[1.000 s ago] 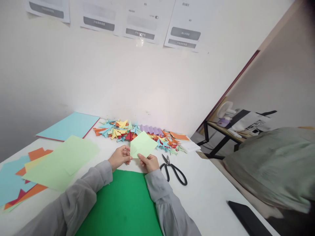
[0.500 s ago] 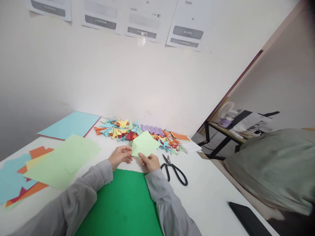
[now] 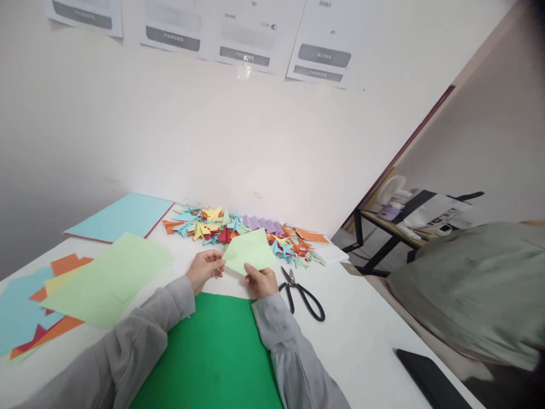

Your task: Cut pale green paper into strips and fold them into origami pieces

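A piece of light green paper (image 3: 251, 250) is held up between my two hands, above the far edge of a green mat (image 3: 213, 346). My left hand (image 3: 206, 269) pinches its left corner with thumb and fingers. Along the lower right edge, my right hand (image 3: 260, 279) grips the paper, thumb on the near face. Behind it lies a heap of small folded paper planes (image 3: 204, 224) in several colours. Scissors (image 3: 300, 292) with black handles rest, blades apart, just right of my right hand.
Loose coloured sheets, topped by a light green sheet (image 3: 106, 278), spread over the left of the white table (image 3: 353, 318). A light blue sheet (image 3: 121, 217) lies at the back left. A black phone-like slab (image 3: 430, 378) sits near the right edge. Printed pages (image 3: 321, 51) hang on the wall.
The light green paper has turned; its left corner now lies in my left fingertips, and the folded flap seen before no longer shows. Both hands have shifted only slightly.
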Motion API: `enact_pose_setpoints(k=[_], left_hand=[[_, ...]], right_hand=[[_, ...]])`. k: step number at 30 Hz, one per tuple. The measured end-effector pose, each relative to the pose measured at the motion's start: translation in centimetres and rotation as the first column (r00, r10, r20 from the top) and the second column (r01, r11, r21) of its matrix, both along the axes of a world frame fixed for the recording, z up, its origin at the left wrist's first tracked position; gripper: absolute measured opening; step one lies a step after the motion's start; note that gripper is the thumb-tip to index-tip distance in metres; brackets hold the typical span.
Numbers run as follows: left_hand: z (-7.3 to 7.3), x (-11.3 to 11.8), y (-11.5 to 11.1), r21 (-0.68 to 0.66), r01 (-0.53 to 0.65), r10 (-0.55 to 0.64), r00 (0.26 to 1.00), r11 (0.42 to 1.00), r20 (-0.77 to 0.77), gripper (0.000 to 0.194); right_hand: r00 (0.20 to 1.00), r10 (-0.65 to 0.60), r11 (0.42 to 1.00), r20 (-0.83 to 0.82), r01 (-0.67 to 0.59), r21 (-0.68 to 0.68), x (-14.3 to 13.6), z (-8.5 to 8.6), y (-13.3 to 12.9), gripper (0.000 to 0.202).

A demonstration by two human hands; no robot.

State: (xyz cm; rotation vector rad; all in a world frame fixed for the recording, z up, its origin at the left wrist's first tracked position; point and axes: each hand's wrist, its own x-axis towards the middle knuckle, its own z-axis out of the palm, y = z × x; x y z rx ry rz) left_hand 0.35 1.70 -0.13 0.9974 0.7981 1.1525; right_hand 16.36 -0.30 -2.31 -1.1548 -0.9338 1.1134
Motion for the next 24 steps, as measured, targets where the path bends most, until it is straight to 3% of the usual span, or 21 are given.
enact_pose_setpoints(k=[6, 9, 12, 15, 18, 21, 24], left_hand=[[0.3, -0.6, 0.8, -0.151, -0.059, 0.097, 0.961, 0.987, 0.257, 0.014], [0.5, -1.0, 1.1, -0.210, -0.047, 0.116, 0.937, 0.976, 0.329, 0.012], [0.9, -1.3, 1.0, -0.294, 0.010, 0.092, 0.939, 0.956, 0.331, 0.013], [1.2, -1.2, 0.5, -0.290, 0.047, 0.039, 0.959, 0.956, 0.282, 0.013], [1.0, -0.6, -0.2, -0.182, 0.109, -0.079, 0.983, 0.977, 0.166, 0.009], [0.4, -0.1, -0.6, -0.102, 0.196, -0.201, 0.978, 0.975, -0.047, 0.016], [0.0, 0.0, -0.7, 0.016, 0.177, -0.172, 0.969, 0.984, -0.175, 0.026]], right_hand=[[0.965, 0.216, 0.973, 0.145, -0.226, 0.052, -0.5, 0.8, -0.8, 0.036], [0.955, 0.276, 0.961, -0.108, -0.275, 0.021, 0.1, 1.2, -0.6, 0.056], [0.919, 0.179, 0.979, -0.350, -0.203, -0.034, 0.8, 1.3, -0.3, 0.063], [0.911, 0.127, 0.981, -0.393, -0.173, -0.084, 1.0, 1.5, -0.4, 0.052], [0.919, 0.225, 0.964, -0.323, -0.259, -0.066, 0.6, 1.7, -0.8, 0.043], [0.943, 0.288, 0.951, -0.166, -0.302, -0.067, 0.0, 1.6, -1.0, 0.034], [0.963, 0.259, 0.958, -0.075, -0.266, -0.109, -0.4, 1.1, -1.0, 0.030]])
